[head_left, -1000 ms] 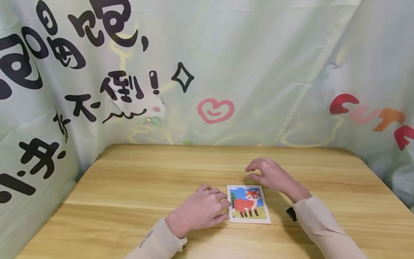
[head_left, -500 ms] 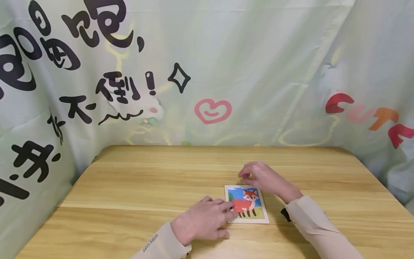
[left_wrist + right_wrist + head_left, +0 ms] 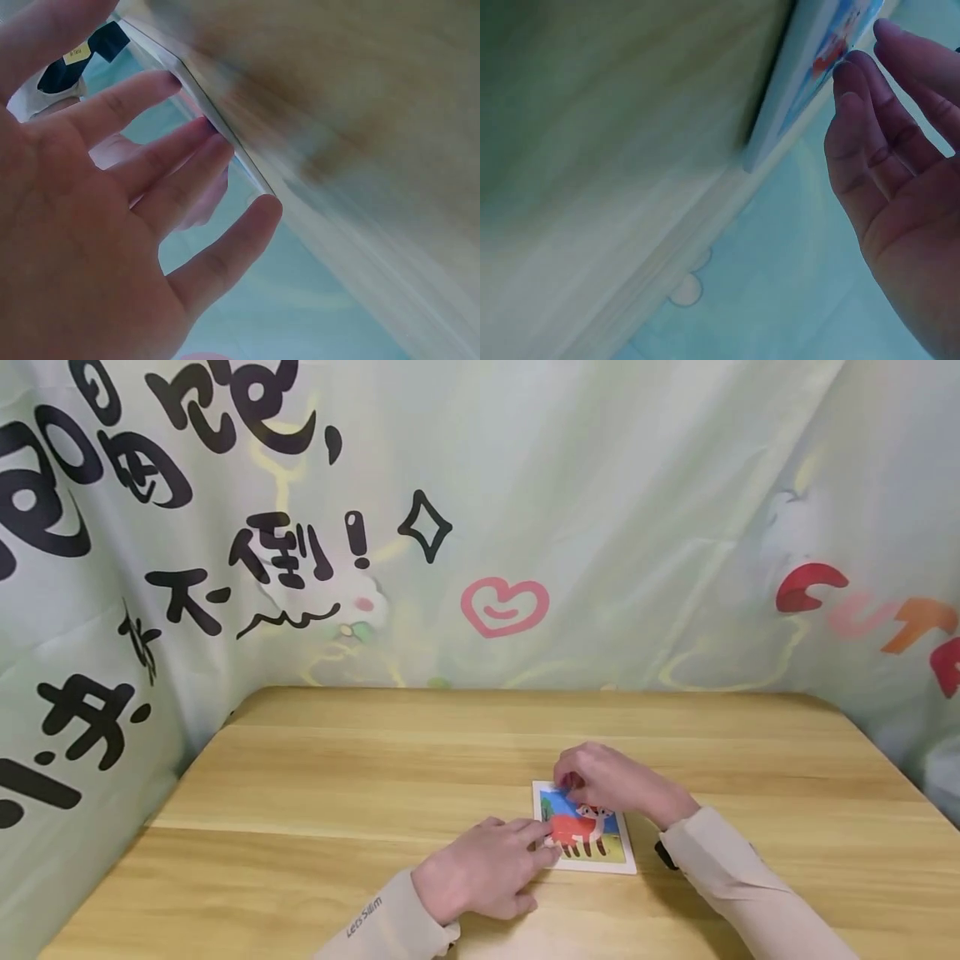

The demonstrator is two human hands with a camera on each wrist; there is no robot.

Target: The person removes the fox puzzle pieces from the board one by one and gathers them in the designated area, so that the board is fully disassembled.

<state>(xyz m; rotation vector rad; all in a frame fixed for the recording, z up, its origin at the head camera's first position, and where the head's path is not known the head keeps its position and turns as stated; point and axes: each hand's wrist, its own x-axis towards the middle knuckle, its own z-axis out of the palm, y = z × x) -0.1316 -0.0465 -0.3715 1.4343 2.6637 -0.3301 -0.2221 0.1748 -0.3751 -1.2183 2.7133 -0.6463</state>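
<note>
A flat picture board [image 3: 577, 832] with a white border and an orange fox lies on the table, right of the middle in the head view. My left hand [image 3: 483, 870] rests at its left side, fingers stretched over the border; from the left wrist view the fingertips meet the board's edge [image 3: 217, 116]. Over the far edge is my right hand [image 3: 611, 783], bent fingers covering part of the sky and the fox's head top. In the right wrist view its fingertips [image 3: 847, 75] hover close over the board's face, thumb and fingers apart with nothing visible between them.
The wooden table [image 3: 337, 760] has rounded far corners. Behind and to the left hangs a pale green cloth [image 3: 637, 527] with black lettering and a pink heart [image 3: 505, 607]. A dark wrist device [image 3: 665, 856] shows under the right sleeve [image 3: 750, 877].
My left hand has moved right, its fingers now over the board's left border. My right hand has come in from beyond the far edge, fingers bending more, and now covers the picture's top.
</note>
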